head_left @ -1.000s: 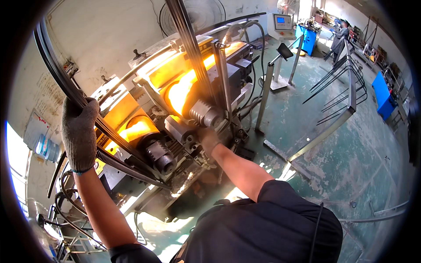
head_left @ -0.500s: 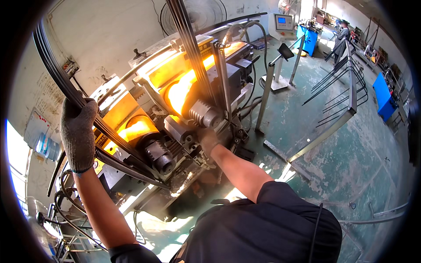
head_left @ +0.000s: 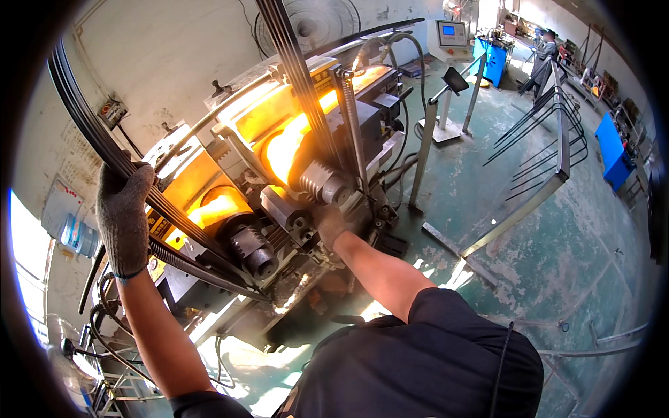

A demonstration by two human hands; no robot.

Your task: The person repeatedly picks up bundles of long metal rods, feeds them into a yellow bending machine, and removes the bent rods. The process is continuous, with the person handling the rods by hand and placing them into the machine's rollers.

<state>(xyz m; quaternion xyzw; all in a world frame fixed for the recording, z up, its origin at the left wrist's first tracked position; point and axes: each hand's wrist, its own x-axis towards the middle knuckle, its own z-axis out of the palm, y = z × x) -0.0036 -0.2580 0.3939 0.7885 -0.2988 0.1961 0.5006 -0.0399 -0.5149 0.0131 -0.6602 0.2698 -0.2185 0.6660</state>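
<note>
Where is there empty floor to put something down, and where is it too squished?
The green floor is bare between the yellow machine and the leaning metal rack, and again below the rack toward the lower right. It is crowded at the machine: the left hand grips a bundle of dark rods, the right hand sits among rollers and hoses.

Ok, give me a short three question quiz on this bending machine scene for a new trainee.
1. True or false: the left hand wears a grey work glove.
2. What does the left hand grip? A) bundle of dark rods B) hose C) lever
3. Where is the right hand?

Key: 1 true. 2 A. 3 Low on the yellow bending machine, beside its grooved roller.
</note>
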